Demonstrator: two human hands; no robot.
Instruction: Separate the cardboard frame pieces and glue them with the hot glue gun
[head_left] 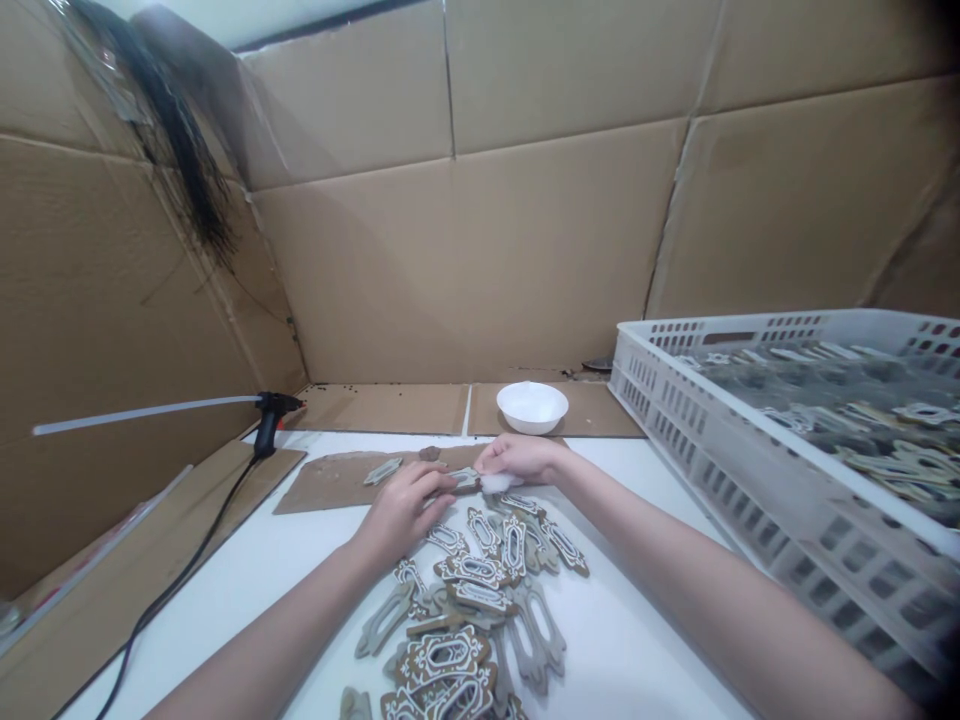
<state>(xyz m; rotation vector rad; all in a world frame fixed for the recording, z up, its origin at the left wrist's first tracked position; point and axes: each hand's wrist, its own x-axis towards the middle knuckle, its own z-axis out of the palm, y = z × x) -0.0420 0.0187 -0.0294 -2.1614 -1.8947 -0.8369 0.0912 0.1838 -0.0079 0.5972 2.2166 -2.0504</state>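
Bare forearms (675,590) reach in from the bottom corners over a heap of flat ornate cutouts (465,620), some brown with white edging, others plain grey, lying on a white table (622,640). The left hand (401,510) has its fingers together and curved, their tips gripping the left end of 1 brown cutout (465,480). The right hand (521,458) has its fingers bunched around a white fluffy tuft (496,483), pressing it against that cutout's right end. Both hands hold it just above a cardboard sheet (322,490), which bears 1 grey cutout (382,471) and a small brown scrap (429,453). Beyond stands a white bowl (532,405). To the left lies a black hot glue gun (270,420) with a long white glue stick (142,412) and a black cord (172,590). To the right, a white slotted plastic crate (750,440) holds many more cutouts (885,440). Cardboard walls (450,270) surround the table.
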